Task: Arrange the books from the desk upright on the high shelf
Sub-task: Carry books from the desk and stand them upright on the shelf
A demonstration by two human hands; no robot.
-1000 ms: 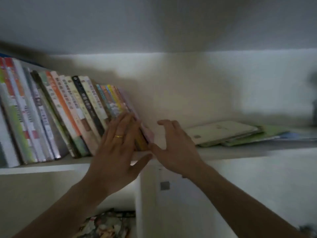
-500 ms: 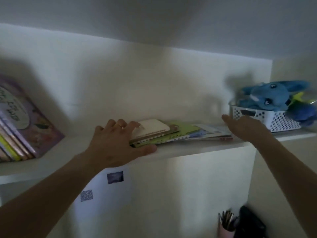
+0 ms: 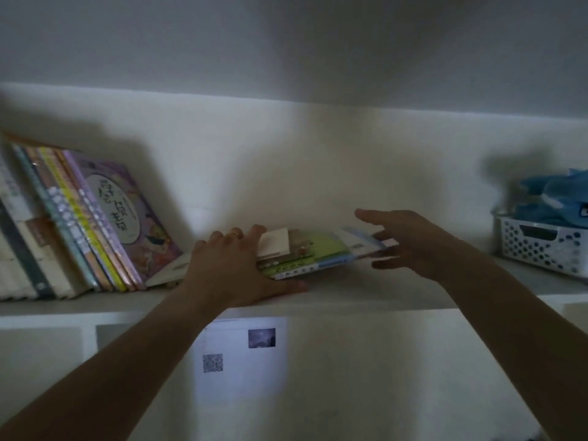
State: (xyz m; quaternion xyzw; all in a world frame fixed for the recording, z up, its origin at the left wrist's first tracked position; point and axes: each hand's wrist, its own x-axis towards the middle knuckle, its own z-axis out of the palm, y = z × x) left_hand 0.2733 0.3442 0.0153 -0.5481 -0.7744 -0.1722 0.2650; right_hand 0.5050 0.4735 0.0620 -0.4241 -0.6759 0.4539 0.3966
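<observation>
Dim, greyish light. Plain white wall [image 3: 318, 160] behind, shadowed ceiling [image 3: 286, 43] above. White cabinet face [image 3: 366, 361] below with a pale paper sheet [image 3: 241, 354] stuck on. White perforated basket [image 3: 541, 246] at far right.

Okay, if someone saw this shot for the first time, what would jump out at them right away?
Both hands meet at a flat pile of books mid-shelf: the left hand grips its near end, the right hand reaches open at the far end. To the left, a row of leaning books shows a purple cover; far right, a blue plush toy sits in a white basket.
</observation>
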